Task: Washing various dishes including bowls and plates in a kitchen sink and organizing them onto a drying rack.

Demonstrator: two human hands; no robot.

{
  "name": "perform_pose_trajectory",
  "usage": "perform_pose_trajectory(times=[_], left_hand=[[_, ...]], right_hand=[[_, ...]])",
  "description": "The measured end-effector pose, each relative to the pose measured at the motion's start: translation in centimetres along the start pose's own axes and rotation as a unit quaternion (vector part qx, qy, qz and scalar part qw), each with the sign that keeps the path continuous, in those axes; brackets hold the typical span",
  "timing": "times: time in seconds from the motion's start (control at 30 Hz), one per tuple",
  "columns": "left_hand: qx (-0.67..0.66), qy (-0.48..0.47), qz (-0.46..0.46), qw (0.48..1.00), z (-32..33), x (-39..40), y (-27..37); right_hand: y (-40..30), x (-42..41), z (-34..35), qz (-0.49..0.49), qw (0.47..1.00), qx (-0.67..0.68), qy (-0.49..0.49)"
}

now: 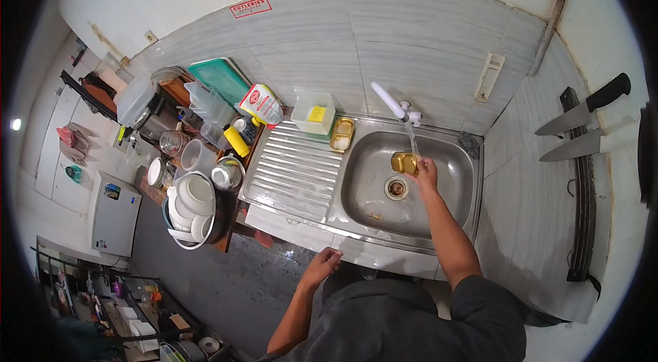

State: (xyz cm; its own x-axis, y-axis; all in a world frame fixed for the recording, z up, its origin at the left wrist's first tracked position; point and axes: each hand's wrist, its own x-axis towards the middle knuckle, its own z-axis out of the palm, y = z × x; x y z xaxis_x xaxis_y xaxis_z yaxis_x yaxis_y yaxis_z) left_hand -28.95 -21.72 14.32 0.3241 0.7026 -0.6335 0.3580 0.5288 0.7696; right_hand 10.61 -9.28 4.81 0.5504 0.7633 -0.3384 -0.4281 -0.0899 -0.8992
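My right hand (425,173) grips a small gold-coloured metal dish (404,162) over the steel sink basin (370,213), above the drain (396,188). Water runs from the white tap (388,99) down onto the dish's right side, by my fingers. At the counter's front edge, my left hand (324,264) hangs with loosely bent fingers and nothing visible in it. Left of the basin stands another gold two-part dish (342,135) with something white in its nearer part. Beside it, a translucent plastic container (303,118) has a yellow sponge (317,114) in it.
The ribbed drainboard (293,169) adjoins the basin on the left. Beyond it are a soap bottle (262,104), a steel pot (227,173) and a large bowl heaped with white dishes (191,208). Knives (570,149) hang on the right wall. A scouring pad (469,144) lies at the sink's back corner.
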Motion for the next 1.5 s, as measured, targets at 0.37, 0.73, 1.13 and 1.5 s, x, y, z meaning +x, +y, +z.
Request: perform_pose_trajectory(times=[0.37, 0.73, 1.13, 1.5], left_hand=[[-0.037, -0.070, 0.027, 0.996, 1.7, 2.7, 1.1], [-0.277, -0.264, -0.112, 0.917, 12.6, 23.1, 10.5], [-0.433, -0.371, -0.079, 0.817, 20.0, 34.5, 13.1], [-0.198, -0.346, -0.026, 0.917, 20.5, 37.1, 12.3]], right_hand=[[0.2, -0.4, -2.4, -0.050, 0.997, -0.053, 0.007], [-1.6, -6.7, 0.5, -0.265, 0.899, -0.346, -0.034], [-2.6, -11.0, -3.3, -0.360, 0.819, -0.442, 0.057], [2.2, -13.6, -5.5, -0.220, 0.896, -0.374, 0.098]])
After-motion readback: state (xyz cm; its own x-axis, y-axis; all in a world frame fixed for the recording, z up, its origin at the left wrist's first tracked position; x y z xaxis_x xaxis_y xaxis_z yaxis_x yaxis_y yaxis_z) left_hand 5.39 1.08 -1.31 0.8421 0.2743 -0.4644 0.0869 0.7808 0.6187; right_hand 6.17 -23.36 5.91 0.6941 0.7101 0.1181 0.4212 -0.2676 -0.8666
